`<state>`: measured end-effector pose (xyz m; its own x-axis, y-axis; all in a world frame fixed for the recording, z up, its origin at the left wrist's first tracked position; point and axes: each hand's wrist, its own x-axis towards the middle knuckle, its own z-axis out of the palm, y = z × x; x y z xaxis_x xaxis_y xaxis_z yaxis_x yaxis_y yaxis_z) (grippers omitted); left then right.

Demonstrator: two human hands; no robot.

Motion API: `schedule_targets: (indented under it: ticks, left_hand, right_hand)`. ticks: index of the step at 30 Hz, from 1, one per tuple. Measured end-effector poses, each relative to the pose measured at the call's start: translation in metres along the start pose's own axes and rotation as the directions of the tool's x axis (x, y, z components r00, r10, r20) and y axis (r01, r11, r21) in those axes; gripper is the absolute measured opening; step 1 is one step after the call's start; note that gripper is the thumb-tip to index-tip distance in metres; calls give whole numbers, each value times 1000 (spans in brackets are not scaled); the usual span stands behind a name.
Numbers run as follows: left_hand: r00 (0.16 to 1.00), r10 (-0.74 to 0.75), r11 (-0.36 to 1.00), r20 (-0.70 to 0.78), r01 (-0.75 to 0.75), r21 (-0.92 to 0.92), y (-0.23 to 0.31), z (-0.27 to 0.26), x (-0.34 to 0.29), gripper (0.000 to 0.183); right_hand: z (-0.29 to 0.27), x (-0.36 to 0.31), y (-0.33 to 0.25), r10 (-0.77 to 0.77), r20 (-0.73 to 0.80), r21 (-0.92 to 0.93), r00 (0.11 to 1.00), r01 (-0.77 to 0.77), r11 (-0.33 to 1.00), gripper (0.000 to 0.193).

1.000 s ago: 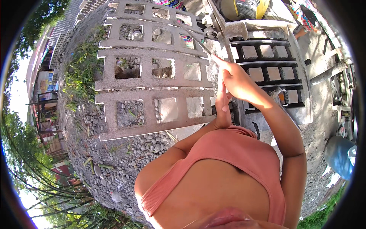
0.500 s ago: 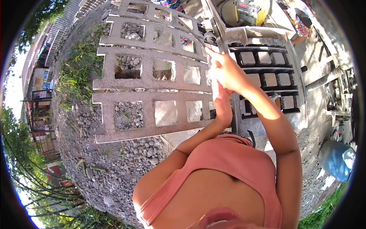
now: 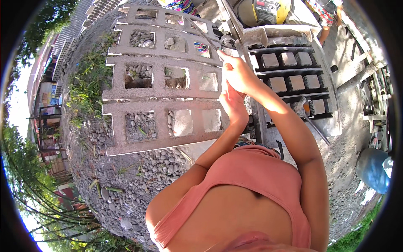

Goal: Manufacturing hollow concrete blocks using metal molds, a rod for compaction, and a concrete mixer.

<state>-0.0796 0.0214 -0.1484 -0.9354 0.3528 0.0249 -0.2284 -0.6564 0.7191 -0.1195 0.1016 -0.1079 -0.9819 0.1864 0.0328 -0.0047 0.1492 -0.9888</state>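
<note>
Our nearer right hand [image 3: 238, 75] seems closed on a thin dark rod [image 3: 205, 35] slanting forward-left over grey hollow concrete blocks [image 3: 161, 124], our left hand [image 3: 233, 106] against it, grip unclear.

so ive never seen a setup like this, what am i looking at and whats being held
No robot here, just a person's two bare hands. Each picture comes from a fisheye camera on the person's head, looking down, so straight edges bend. The right hand holds what looks like a thin rod; the left hand is just below it in view, its grip hard to tell. Grey hollow blocks sit in rows at left; at right is a frame holding square pieces.
</note>
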Motion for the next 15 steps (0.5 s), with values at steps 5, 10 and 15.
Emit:
schedule_targets:
  ticks: [5,10,15]
  left_hand:
    - [1000,-5,998,-14,6,61,-1,-8,-37,75]
    - [930,103,970,352,-171,170,17,-19,-37,81]
    - [948,107,964,301,-173,200,48,-9,-34,79]
  right_hand:
    - [-1,-42,-31,226,71,-196,972,-208,958,53]
    - [-11,-64,-33,149,28,169,988,-152,974,47]
    - [1,-49,-47,43,15,80,999,-44,996,45]
